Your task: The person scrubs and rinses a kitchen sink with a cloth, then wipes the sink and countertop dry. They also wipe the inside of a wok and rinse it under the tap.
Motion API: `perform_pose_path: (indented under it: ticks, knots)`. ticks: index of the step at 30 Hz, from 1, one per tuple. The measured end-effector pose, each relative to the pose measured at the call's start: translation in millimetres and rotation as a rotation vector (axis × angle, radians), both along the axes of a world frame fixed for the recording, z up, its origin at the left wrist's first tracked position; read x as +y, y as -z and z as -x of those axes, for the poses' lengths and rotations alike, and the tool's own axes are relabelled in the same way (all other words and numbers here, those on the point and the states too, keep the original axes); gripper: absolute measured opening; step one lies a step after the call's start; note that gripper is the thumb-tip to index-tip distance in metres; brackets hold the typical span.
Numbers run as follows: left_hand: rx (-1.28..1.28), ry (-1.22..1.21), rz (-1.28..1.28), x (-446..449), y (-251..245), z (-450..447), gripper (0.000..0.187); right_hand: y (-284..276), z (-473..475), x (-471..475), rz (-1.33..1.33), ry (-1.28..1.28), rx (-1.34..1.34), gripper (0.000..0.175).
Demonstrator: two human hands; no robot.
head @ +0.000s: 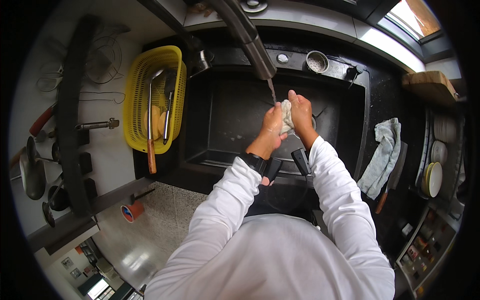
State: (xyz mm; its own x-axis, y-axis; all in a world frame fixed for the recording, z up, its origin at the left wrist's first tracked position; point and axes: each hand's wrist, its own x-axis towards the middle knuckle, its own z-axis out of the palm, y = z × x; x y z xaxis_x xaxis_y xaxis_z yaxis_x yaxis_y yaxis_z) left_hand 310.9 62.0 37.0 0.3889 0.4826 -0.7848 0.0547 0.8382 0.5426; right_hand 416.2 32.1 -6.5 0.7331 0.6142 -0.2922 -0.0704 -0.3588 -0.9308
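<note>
Over a black kitchen sink [240, 108], my left hand [270, 125] and my right hand [301, 112] squeeze a wet, off-white cloth [287, 117] between them. The cloth is bunched up, and parts of it are hidden by my palms and fingers. From the metal faucet spout [258, 56] a thin stream of water [272, 91] runs down beside my left hand. My skin looks wet. Part of the drain shows behind my right wrist.
A yellow plastic basket [131, 101] holding utensils stands left of the sink. On the right counter lie a folded grey-blue towel [382, 157] and a knife with a wooden handle [381, 202]. A metal strainer cup [317, 62] sits on the sink's back ledge.
</note>
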Motion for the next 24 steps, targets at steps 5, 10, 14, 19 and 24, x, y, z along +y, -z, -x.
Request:
perform_pose_path:
  ticks: [5,10,14,19,24]
  knots:
    - [-0.164,-0.029,-0.251,40.6,7.4,19.3,0.028,-9.4,-8.6,9.1,-0.138,-0.234,0.579,0.029]
    - [-0.193,-0.041,-0.053,37.8,7.0,30.9,0.053,-37.9,-0.3,28.1,-0.221,-0.216,0.391,0.024]
    - [-0.476,-0.127,0.286,41.4,6.2,27.3,0.064,-43.8,26.8,29.6,-0.297,-0.223,0.332,0.019]
    - [-0.457,-0.194,0.281,37.2,12.8,10.1,0.052,-45.2,37.9,27.7,-0.2,-0.285,-0.427,0.029]
    - [-0.642,-0.234,-0.039,31.9,6.5,-1.0,0.036,-40.9,-4.9,39.0,-0.044,-0.188,-0.61,0.041]
